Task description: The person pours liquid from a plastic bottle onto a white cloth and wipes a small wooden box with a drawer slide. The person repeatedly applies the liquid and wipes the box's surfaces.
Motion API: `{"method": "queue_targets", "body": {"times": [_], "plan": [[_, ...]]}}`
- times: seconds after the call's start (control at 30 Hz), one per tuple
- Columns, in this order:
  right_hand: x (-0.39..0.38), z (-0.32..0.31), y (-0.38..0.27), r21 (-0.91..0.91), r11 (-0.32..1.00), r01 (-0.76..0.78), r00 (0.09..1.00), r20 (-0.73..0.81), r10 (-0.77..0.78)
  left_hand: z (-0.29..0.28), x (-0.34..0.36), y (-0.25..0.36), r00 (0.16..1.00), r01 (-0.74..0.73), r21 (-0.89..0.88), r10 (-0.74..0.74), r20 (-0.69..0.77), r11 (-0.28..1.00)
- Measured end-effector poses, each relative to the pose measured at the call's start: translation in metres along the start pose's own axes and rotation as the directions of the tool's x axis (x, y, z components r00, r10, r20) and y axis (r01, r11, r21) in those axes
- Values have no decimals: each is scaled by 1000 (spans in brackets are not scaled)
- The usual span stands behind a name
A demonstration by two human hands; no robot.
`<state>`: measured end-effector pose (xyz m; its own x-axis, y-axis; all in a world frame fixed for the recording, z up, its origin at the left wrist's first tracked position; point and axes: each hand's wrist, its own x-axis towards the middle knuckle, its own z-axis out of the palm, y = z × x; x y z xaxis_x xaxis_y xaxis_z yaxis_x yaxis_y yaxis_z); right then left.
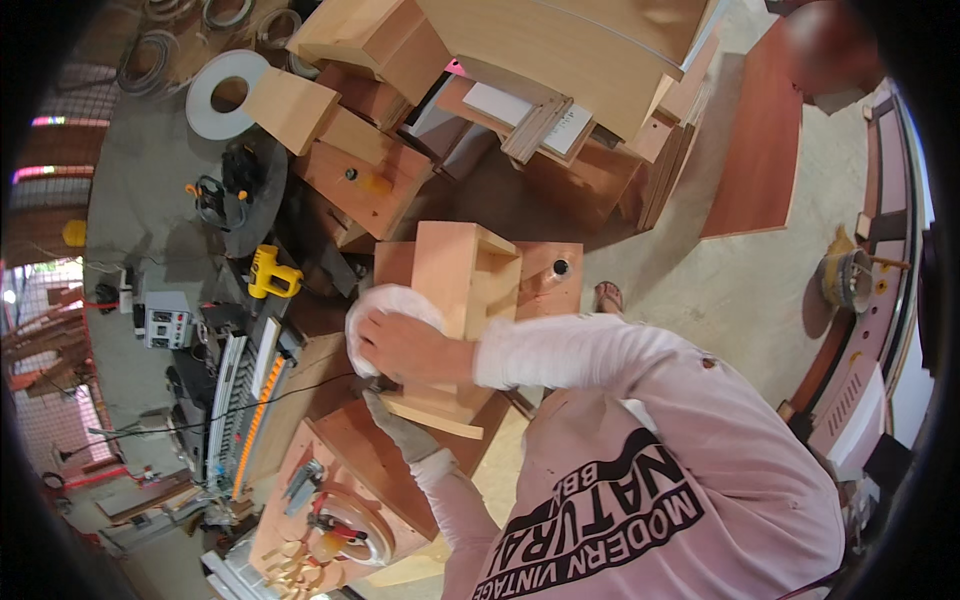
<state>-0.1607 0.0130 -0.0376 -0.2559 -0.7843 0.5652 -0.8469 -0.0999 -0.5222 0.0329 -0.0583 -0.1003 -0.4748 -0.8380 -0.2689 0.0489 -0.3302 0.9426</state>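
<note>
A light wooden box (445,290) with an open compartment stands in front of me on a brown board (568,262). My right hand (405,345) is bare and reaches across the box, its curled fingers on a white round disc-like thing (392,298) at the box's left side. Whether this is a roll or a pad I cannot tell. My left hand (400,425), in a grey glove, is lower down by the box's near left corner. Its fingertips close around a small dark thing, mostly hidden. A thin wooden strip (435,415) lies along the box's near edge.
A yellow heat gun (273,275) lies to the left, near an orange-edged metal rail (258,425). Wooden cabinets (560,55) stand at the far side. A board at lower left carries clamps (335,525). A bucket (846,278) stands at right; a person's foot (608,296) shows beyond my right arm.
</note>
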Motion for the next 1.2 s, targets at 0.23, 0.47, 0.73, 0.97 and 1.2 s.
{"method": "queue_targets", "body": {"times": [0.23,0.47,0.73,0.97,1.2], "plan": [[-90,1,-14,-7,999,54,997,61,-53,-14,2,14,994,53,115,-42,-101,992],[-76,-19,27,-169,985,-38,980,187,70,25,-18,24,967,28,249,37,-253,968],[-66,-19,32,-256,966,-33,988,140,70,18,-1,13,954,-35,275,114,-276,961],[-72,-56,57,430,862,-269,962,83,259,43,-11,21,944,6,243,75,-320,970],[-91,-73,128,27,854,-520,821,-260,509,42,-8,18,921,27,244,71,-384,970]]}}
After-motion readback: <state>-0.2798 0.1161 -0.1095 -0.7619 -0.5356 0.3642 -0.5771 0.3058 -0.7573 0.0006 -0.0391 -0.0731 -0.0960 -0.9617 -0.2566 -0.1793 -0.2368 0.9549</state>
